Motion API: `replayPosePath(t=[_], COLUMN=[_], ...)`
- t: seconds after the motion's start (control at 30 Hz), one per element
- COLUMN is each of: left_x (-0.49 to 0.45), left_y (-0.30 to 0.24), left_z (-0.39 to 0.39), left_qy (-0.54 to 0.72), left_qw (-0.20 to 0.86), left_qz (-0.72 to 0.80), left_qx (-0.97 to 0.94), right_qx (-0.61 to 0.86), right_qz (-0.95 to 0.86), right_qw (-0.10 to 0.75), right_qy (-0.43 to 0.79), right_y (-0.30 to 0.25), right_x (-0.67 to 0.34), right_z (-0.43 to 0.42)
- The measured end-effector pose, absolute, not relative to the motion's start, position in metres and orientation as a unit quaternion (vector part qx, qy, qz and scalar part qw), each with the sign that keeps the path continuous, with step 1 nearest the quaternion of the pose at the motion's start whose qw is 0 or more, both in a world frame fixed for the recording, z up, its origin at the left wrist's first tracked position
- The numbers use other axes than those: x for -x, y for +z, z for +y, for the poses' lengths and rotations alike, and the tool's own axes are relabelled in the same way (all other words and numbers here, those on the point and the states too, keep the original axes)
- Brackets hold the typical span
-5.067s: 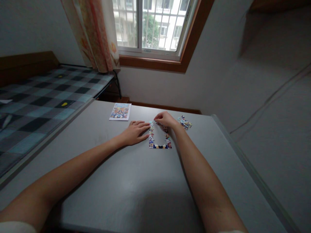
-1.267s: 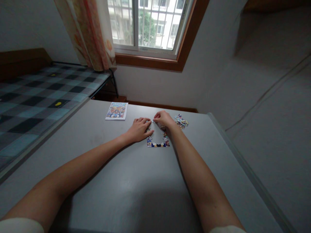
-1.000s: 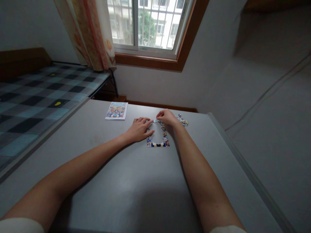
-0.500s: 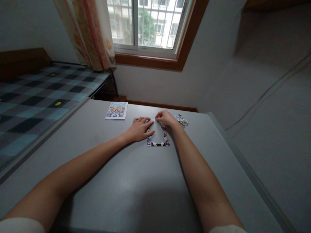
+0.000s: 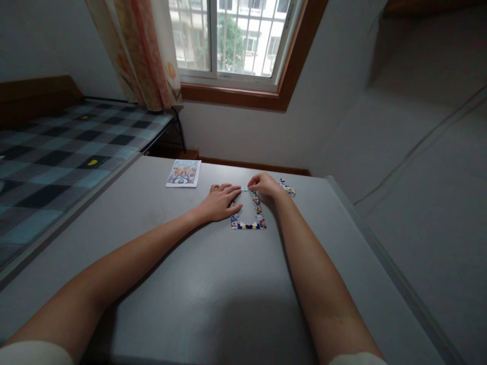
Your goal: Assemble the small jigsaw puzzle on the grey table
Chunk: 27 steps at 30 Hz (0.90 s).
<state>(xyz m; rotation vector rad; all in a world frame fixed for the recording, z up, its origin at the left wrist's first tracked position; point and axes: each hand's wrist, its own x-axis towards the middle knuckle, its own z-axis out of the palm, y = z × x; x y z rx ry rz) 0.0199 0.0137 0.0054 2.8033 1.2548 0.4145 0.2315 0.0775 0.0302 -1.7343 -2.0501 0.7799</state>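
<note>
A jigsaw border frame (image 5: 248, 225) of small colourful pieces lies on the grey table (image 5: 213, 284). My left hand (image 5: 219, 201) rests flat on the frame's left side with its fingers stretched out. My right hand (image 5: 263, 184) is curled at the frame's top right corner, fingertips pinched on a puzzle piece at the top edge. A heap of loose puzzle pieces (image 5: 287, 187) lies just behind my right hand, partly hidden by it.
A printed picture card (image 5: 183, 173) lies at the table's far left. A bed with a checked cover (image 5: 57, 157) runs along the table's left side. A window (image 5: 232, 40) with a curtain (image 5: 140, 50) is behind. The table's right edge (image 5: 384, 258) borders the floor.
My right hand has shifted slightly along the frame's top edge, to and fro. My left hand has stayed on the frame's left side since sliding up over it.
</note>
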Motion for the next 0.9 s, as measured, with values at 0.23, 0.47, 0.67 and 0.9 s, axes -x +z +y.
replayPosePath(t=[0.23,0.47,0.67,0.9], left_x=[-0.0195,-0.0203,-0.0210,-0.0213], left_y=[0.0066,0.0045,0.0047,0.0082], left_z=[0.0146,0.0173,0.0203,0.0212], left_qy=[0.132,0.118,0.101,0.101], left_qw=[0.032,0.020,0.036,0.012], left_qz=[0.400,0.400,0.385,0.376], left_qx=[-0.906,-0.909,-0.917,-0.921], right_qx=[0.609,0.610,0.605,0.605], right_qz=[-0.716,-0.716,-0.722,-0.720], right_qw=[0.180,0.177,0.177,0.172], right_qy=[0.289,0.290,0.285,0.292], right_y=[0.0283,0.0295,0.0256,0.0280], right_x=[-0.2324,-0.2338,-0.2351,-0.2339], right_z=[0.0794,0.0793,0.0819,0.0804])
